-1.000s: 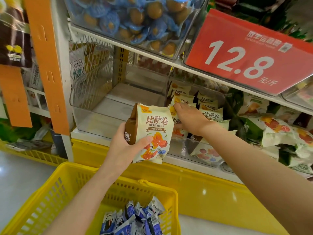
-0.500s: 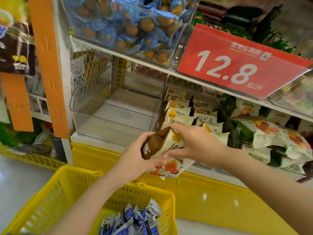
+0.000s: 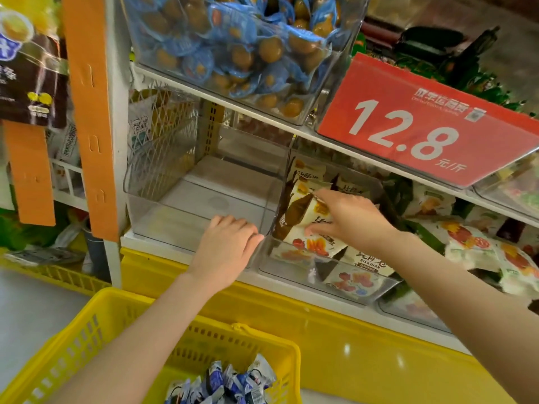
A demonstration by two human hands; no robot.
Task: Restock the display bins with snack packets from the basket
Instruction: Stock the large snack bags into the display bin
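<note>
Over the front left corner of the clear plastic display bin [image 3: 329, 284] on the middle shelf, the right hand [image 3: 353, 220] pinches a cream-and-brown foil snack packet [image 3: 303, 217] between thumb and fingertips. The packet is tilted, its brown end towards the bin's left wall, and it sits against the like packets already standing in rows behind it. It appears not yet released.

Just beside it, the left hand [image 3: 227, 249] lies palm down at the front right corner of the neighbouring clear plastic bin [image 3: 186, 211]. Its fingers are bent over the front rim and it holds no packet. Whether it grips the rim or only rests there, I cannot tell. No packet shows in that bin.

Below the shelf's front edge stands the yellow slotted plastic basket [image 3: 96, 325], with a heap of small blue-and-white packets [image 3: 227, 383] against its near right corner.

By my judgement the restocking is partly done. The cream-and-brown bin looks well filled towards the back and only needs this packet set down. The left bin and the blue-and-white packets are still to be dealt with.
</note>
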